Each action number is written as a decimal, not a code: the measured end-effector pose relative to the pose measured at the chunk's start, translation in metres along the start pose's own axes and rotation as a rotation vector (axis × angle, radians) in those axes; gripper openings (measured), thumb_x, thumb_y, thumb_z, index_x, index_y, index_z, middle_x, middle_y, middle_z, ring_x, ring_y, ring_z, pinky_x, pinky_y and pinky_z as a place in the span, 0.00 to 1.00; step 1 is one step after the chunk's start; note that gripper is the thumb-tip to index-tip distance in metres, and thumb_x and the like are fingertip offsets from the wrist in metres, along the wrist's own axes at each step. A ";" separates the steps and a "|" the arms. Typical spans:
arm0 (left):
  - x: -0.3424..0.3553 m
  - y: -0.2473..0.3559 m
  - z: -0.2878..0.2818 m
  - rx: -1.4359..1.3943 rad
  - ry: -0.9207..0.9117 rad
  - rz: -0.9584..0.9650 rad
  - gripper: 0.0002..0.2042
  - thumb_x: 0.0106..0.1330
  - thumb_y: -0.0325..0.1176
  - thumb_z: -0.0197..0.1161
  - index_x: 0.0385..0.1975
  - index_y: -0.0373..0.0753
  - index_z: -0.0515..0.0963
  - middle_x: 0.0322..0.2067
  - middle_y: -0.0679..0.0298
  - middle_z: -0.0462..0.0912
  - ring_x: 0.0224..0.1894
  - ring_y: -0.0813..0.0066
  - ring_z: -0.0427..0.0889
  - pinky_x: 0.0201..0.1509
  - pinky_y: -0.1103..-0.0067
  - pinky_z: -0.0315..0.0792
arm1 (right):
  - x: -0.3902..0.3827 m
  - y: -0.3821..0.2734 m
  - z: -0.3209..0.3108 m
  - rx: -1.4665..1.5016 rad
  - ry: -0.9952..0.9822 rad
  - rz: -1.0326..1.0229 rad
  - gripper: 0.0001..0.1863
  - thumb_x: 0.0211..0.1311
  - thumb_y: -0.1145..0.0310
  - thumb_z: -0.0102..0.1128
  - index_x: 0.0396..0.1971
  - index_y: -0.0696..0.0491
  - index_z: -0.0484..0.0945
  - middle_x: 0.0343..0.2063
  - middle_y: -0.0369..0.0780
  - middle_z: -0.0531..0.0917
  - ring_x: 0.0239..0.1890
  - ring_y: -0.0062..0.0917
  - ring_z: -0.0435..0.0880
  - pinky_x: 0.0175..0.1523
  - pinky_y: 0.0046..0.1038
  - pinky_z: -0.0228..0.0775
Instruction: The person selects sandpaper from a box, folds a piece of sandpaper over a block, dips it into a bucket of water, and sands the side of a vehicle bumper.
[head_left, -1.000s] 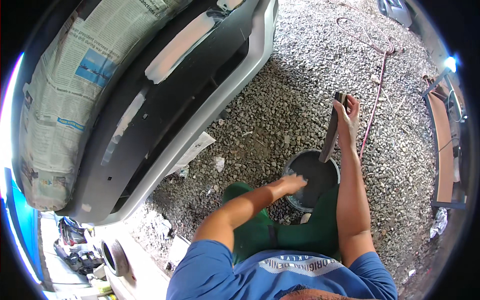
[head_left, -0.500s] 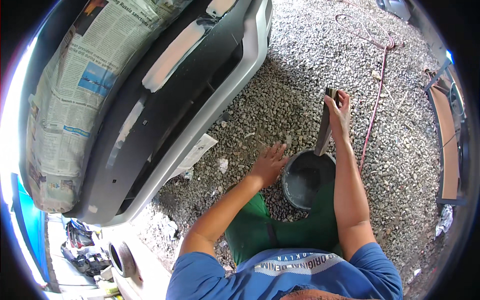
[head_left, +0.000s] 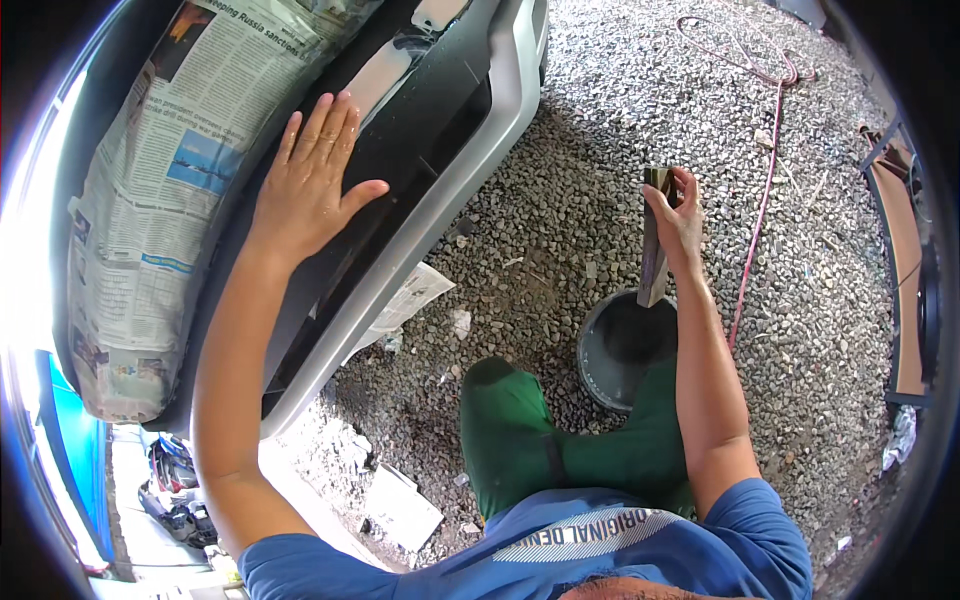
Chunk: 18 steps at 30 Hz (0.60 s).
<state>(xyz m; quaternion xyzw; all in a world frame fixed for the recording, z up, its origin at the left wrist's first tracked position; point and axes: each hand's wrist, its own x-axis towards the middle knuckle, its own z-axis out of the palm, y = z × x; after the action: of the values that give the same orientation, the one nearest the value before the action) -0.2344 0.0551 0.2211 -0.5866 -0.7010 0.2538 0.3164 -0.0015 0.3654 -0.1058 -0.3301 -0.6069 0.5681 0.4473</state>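
Observation:
A dark car bumper (head_left: 425, 170) slants across the left, with a silver lower edge and pale filler patches (head_left: 380, 76). Flat over the longest patch lies my left hand (head_left: 308, 195), fingers stretched out and thumb apart; it looks wet and covers much of the patch. My right hand (head_left: 683, 222) grips the upper end of a long dark block (head_left: 652, 255) between thumb and fingers. The block points down, its lower end over the rim of a round dark bucket (head_left: 598, 362). Liquid appears to be in the bucket, which is partly hidden behind my knee.
Taped newspaper (head_left: 130, 230) covers the part above the bumper. Grey gravel (head_left: 560, 210) spreads around. A pinkish hose (head_left: 752, 235) runs along the right, near a brown panel (head_left: 893, 280). Loose paper (head_left: 415, 295) lies under the bumper, and a white sheet (head_left: 403, 508) lies nearer me.
My left hand has moved from beside the bucket up and left onto the bumper's patch. The right hand still holds the block over the bucket, now a little more upright.

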 end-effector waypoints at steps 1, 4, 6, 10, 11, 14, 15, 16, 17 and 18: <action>0.000 -0.004 0.001 0.008 0.004 0.019 0.44 0.73 0.66 0.44 0.78 0.37 0.52 0.80 0.59 0.50 0.82 0.64 0.43 0.84 0.62 0.40 | -0.001 0.000 0.002 -0.002 0.007 -0.031 0.37 0.61 0.56 0.74 0.65 0.56 0.68 0.54 0.45 0.81 0.49 0.25 0.82 0.52 0.29 0.76; 0.022 -0.010 0.010 0.056 0.041 0.055 0.42 0.75 0.65 0.43 0.78 0.38 0.53 0.79 0.60 0.51 0.82 0.65 0.44 0.84 0.63 0.40 | -0.005 -0.003 0.005 0.002 -0.008 0.017 0.36 0.61 0.56 0.74 0.64 0.57 0.70 0.53 0.44 0.81 0.51 0.25 0.80 0.55 0.28 0.74; 0.049 -0.008 0.014 0.105 0.066 0.067 0.41 0.75 0.65 0.42 0.78 0.38 0.54 0.79 0.61 0.52 0.82 0.66 0.45 0.84 0.63 0.40 | -0.004 0.001 0.007 -0.006 -0.019 0.021 0.36 0.60 0.56 0.74 0.63 0.56 0.70 0.54 0.45 0.81 0.53 0.27 0.80 0.59 0.30 0.72; 0.093 -0.006 0.027 0.300 0.091 0.051 0.42 0.74 0.70 0.36 0.76 0.43 0.60 0.78 0.66 0.57 0.81 0.70 0.47 0.84 0.65 0.43 | -0.007 0.007 0.012 -0.096 -0.030 0.022 0.36 0.59 0.54 0.74 0.63 0.56 0.71 0.55 0.48 0.80 0.55 0.33 0.80 0.61 0.34 0.71; 0.098 -0.006 0.028 0.298 0.090 0.045 0.42 0.74 0.70 0.36 0.77 0.44 0.60 0.78 0.66 0.57 0.81 0.70 0.47 0.84 0.65 0.43 | -0.008 0.005 0.013 -0.096 -0.039 0.030 0.37 0.59 0.54 0.73 0.63 0.56 0.71 0.56 0.48 0.80 0.56 0.34 0.80 0.62 0.34 0.71; 0.097 -0.008 0.028 0.302 0.089 0.054 0.42 0.73 0.71 0.33 0.77 0.46 0.59 0.78 0.67 0.56 0.81 0.70 0.47 0.84 0.64 0.43 | -0.009 -0.002 0.015 -0.101 -0.059 0.064 0.38 0.57 0.53 0.73 0.63 0.56 0.71 0.57 0.50 0.80 0.59 0.37 0.80 0.64 0.36 0.70; 0.091 -0.009 0.028 0.296 0.086 0.066 0.42 0.73 0.71 0.34 0.77 0.45 0.59 0.78 0.67 0.56 0.81 0.70 0.47 0.84 0.65 0.43 | -0.007 0.006 0.016 -0.125 -0.054 0.053 0.38 0.57 0.52 0.74 0.63 0.56 0.71 0.57 0.50 0.80 0.59 0.37 0.79 0.64 0.36 0.70; 0.085 -0.010 0.028 0.290 0.085 0.079 0.42 0.73 0.71 0.34 0.77 0.45 0.59 0.78 0.67 0.55 0.81 0.70 0.47 0.84 0.65 0.43 | -0.006 0.008 0.016 -0.149 -0.049 0.041 0.38 0.56 0.52 0.74 0.63 0.56 0.71 0.57 0.50 0.79 0.60 0.38 0.79 0.64 0.36 0.69; 0.080 -0.012 0.027 0.247 0.089 0.083 0.41 0.74 0.69 0.37 0.78 0.45 0.57 0.79 0.67 0.54 0.81 0.69 0.46 0.84 0.65 0.42 | -0.004 0.010 0.015 -0.150 -0.054 0.041 0.39 0.56 0.51 0.74 0.63 0.56 0.71 0.57 0.50 0.79 0.60 0.38 0.79 0.64 0.36 0.69; 0.073 -0.013 0.026 0.202 0.093 0.086 0.41 0.74 0.67 0.39 0.78 0.44 0.56 0.79 0.66 0.53 0.82 0.68 0.46 0.84 0.65 0.41 | -0.003 0.012 0.014 -0.152 -0.058 0.041 0.39 0.56 0.51 0.74 0.63 0.56 0.72 0.58 0.51 0.79 0.61 0.38 0.79 0.65 0.36 0.69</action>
<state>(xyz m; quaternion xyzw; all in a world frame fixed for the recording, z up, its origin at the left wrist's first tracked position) -0.2705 0.1254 0.2238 -0.5924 -0.6305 0.3093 0.3948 -0.0148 0.3590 -0.1178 -0.3589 -0.6540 0.5387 0.3914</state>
